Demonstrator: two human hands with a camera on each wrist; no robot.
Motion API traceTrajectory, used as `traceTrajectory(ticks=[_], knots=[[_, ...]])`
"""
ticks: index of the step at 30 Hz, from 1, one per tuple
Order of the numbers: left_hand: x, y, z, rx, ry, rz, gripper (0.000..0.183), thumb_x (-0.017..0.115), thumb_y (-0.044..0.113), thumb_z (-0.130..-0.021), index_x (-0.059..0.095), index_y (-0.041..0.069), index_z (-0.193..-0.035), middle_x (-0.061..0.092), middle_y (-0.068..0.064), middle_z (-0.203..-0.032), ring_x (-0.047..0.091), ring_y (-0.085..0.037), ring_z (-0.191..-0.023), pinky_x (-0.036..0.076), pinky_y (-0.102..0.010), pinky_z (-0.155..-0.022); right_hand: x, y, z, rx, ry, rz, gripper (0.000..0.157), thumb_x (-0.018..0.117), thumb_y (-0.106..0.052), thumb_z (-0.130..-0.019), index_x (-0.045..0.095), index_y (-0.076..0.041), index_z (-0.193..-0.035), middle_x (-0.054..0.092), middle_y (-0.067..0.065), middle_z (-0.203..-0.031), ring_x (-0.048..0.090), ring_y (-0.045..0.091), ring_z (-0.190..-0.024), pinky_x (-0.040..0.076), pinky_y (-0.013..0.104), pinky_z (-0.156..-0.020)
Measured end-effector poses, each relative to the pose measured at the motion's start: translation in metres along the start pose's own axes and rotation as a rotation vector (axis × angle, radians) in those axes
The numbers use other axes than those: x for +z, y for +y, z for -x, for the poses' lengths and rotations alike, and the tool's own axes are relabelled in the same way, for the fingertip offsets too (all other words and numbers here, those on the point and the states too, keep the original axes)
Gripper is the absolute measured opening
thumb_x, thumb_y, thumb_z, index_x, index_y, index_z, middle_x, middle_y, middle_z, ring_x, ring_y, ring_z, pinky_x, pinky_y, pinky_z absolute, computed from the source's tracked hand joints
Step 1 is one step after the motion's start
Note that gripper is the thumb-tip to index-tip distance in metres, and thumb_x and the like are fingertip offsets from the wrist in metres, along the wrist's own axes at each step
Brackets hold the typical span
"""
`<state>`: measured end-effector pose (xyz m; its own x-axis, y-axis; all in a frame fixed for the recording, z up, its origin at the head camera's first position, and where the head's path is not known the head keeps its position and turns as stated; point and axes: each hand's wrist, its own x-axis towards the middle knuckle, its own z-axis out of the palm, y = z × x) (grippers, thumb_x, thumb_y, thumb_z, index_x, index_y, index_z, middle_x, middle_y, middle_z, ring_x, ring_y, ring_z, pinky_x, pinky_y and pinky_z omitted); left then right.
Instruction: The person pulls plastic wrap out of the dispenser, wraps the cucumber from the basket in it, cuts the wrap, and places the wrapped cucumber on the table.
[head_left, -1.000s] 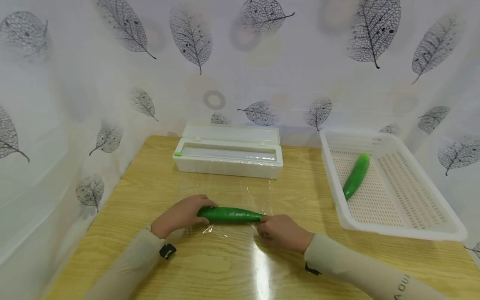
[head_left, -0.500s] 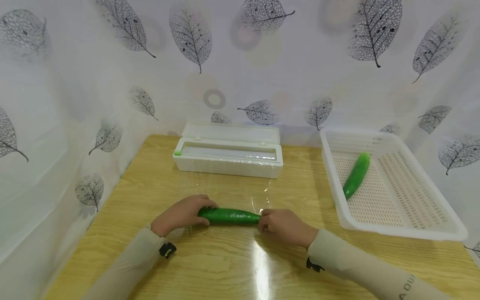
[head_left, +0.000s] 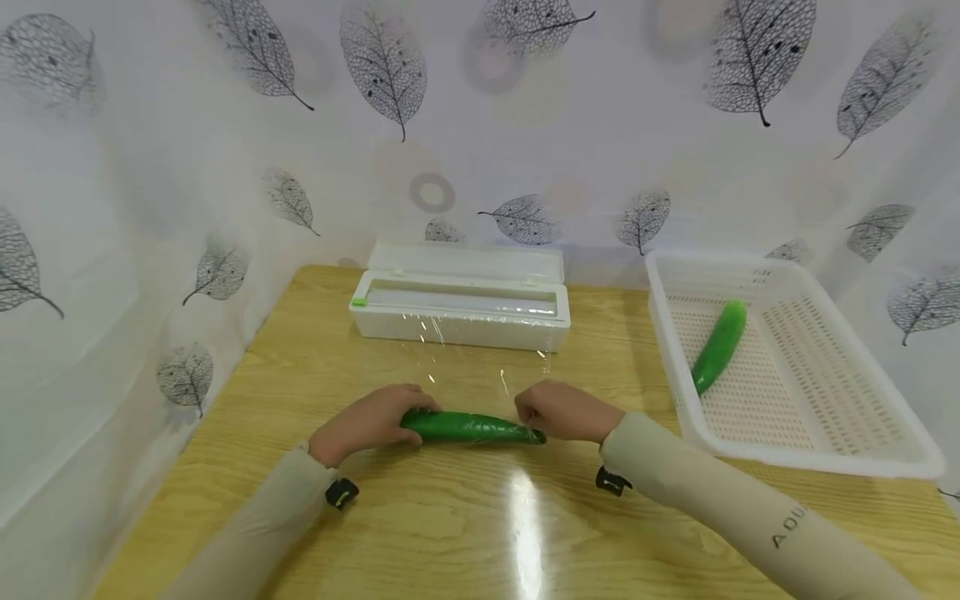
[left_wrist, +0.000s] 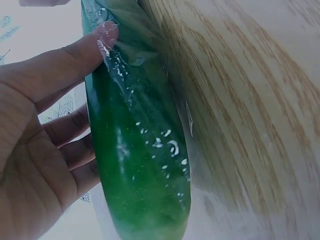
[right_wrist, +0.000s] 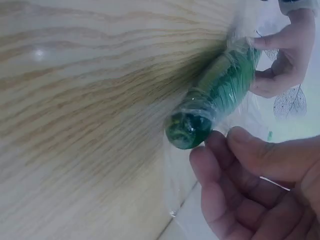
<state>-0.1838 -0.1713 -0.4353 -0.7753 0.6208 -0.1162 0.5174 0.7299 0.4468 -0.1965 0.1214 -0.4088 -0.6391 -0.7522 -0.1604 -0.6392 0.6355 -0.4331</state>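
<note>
A green cucumber (head_left: 468,427) lies crosswise on the wooden table, with clear cling film (right_wrist: 232,82) wrapped round it, wrinkled and shiny. My left hand (head_left: 375,423) grips its left part from behind; in the left wrist view the thumb presses the film onto the skin. Just above the cucumber's right end is my right hand (head_left: 570,410), fingers curled, thumb and forefinger close together pinching the film's edge. The film itself is hard to see between the fingertips. A sheet of it runs back to the white cling film box (head_left: 461,325), whose lid stands open.
A white plastic basket (head_left: 795,458) stands at the right of the table (head_left: 420,517), holding another cucumber (head_left: 720,346). A leaf-patterned curtain (head_left: 465,125) hangs behind and to the left.
My right hand has moved from the cucumber's right tip to behind and above it, uncovering that end. My left hand keeps its grip. The view has shifted slightly.
</note>
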Motion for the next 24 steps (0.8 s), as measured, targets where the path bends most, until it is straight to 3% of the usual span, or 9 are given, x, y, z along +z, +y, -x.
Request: traceTrajectory(ticks=[10, 15, 20, 24], knots=[[0.000, 0.004, 0.001, 0.021, 0.005, -0.050, 0.045, 0.079, 0.019, -0.073, 0.064, 0.012, -0.116, 0.062, -0.002, -0.106, 0.058, -0.012, -0.093, 0.052, -0.034, -0.083, 0.002, 0.010, -0.006, 0.033, -0.042, -0.124, 0.014, 0.065, 0.000, -0.083, 0.063, -0.008, -0.072, 0.060, -0.002, -0.068, 0.047, 0.003, -0.058, 0.044, 0.018, -0.055], [-0.001, 0.009, 0.001, 0.014, 0.013, -0.077, 0.039, 0.074, 0.026, -0.081, 0.064, 0.014, -0.117, 0.062, -0.001, -0.107, 0.057, -0.010, -0.089, 0.051, -0.031, -0.077, 0.005, 0.012, -0.004, 0.047, -0.018, -0.149, 0.013, 0.066, 0.000, -0.083, 0.065, -0.009, -0.073, 0.063, -0.002, -0.070, 0.051, 0.004, -0.060, 0.046, 0.018, -0.057], [0.003, 0.023, -0.009, 0.041, 0.016, -0.135, 0.048, 0.067, 0.045, -0.083, 0.062, 0.014, -0.120, 0.062, -0.002, -0.108, 0.057, -0.011, -0.088, 0.050, -0.030, -0.075, 0.007, 0.011, 0.000, 0.058, -0.004, -0.163, 0.012, 0.066, -0.001, -0.083, 0.066, -0.010, -0.074, 0.065, -0.003, -0.072, 0.057, 0.006, -0.065, 0.049, 0.018, -0.062], [0.010, 0.037, -0.020, 0.091, 0.008, -0.217, 0.052, 0.073, 0.044, -0.077, 0.061, 0.015, -0.119, 0.061, -0.003, -0.108, 0.058, -0.015, -0.092, 0.051, -0.033, -0.079, 0.008, 0.010, 0.002, 0.055, 0.008, -0.169, 0.012, 0.066, -0.001, -0.084, 0.066, -0.009, -0.075, 0.065, -0.002, -0.073, 0.057, 0.007, -0.066, 0.048, 0.018, -0.062]])
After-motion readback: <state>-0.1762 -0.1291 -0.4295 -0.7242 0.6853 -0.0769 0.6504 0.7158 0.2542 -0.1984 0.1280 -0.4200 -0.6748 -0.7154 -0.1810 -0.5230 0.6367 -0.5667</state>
